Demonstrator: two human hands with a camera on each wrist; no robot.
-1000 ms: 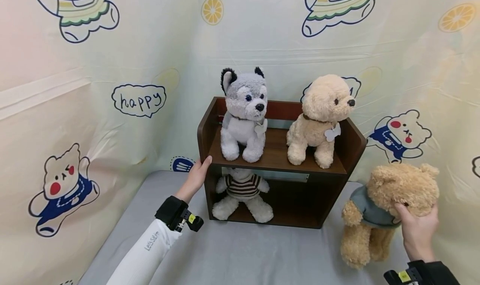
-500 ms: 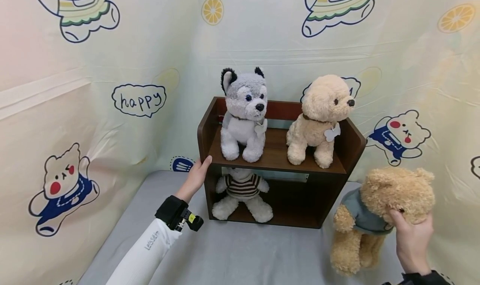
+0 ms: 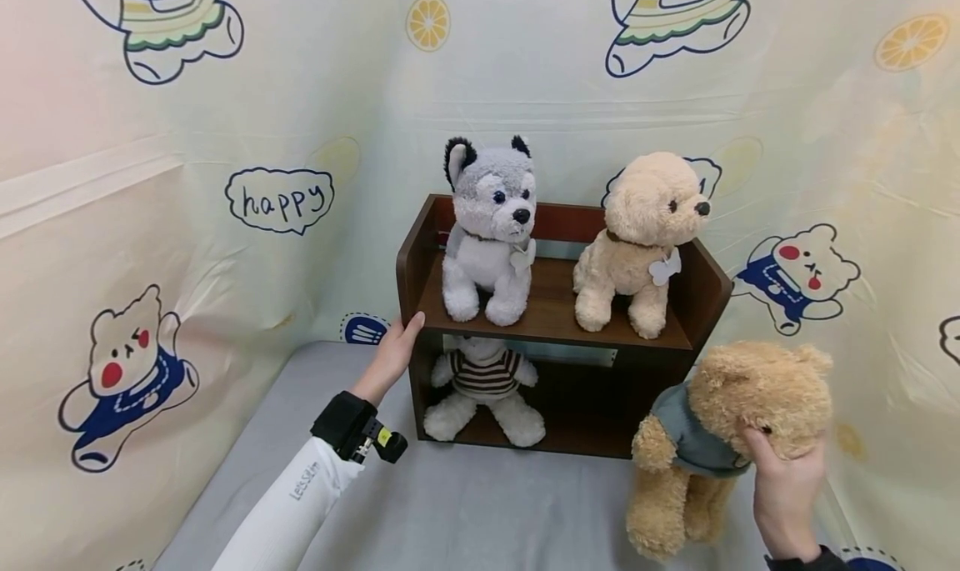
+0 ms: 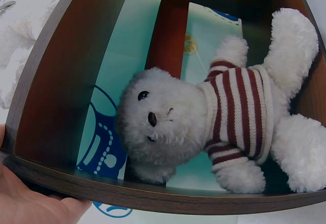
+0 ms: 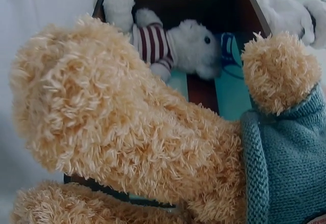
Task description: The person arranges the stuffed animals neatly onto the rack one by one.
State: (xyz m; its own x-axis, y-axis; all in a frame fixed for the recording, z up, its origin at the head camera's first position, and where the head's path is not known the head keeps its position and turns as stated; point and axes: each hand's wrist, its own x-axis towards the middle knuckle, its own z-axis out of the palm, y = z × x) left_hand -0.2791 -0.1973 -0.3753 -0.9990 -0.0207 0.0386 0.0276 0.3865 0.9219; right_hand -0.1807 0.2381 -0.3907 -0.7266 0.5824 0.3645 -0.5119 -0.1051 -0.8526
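Observation:
A brown teddy bear (image 3: 765, 388) in a blue knit sweater is held by the head in my right hand (image 3: 787, 492), the thumb pressed beside its eye. Its legs hang just before the right front of a dark wooden two-tier shelf (image 3: 540, 331). In the right wrist view its furry leg (image 5: 102, 96) fills much of the picture and hides part of the shelf. My left hand (image 3: 392, 356) grips the shelf's left side panel, thumb at the front edge. A white plush bear (image 4: 168, 112) in a striped sweater sits in the lower tier on the left.
On the upper tier sit a grey husky plush (image 3: 487, 221) at left and a cream dog plush (image 3: 637, 221) at right. Grey cloth (image 3: 480, 513) covers the surface beneath the shelf. A printed curtain (image 3: 300, 96) hangs behind and at both sides.
My right hand has carried the teddy bear leftward and slightly down, from beside the shelf to overlapping its right front corner in the head view. The left hand has stayed on the panel.

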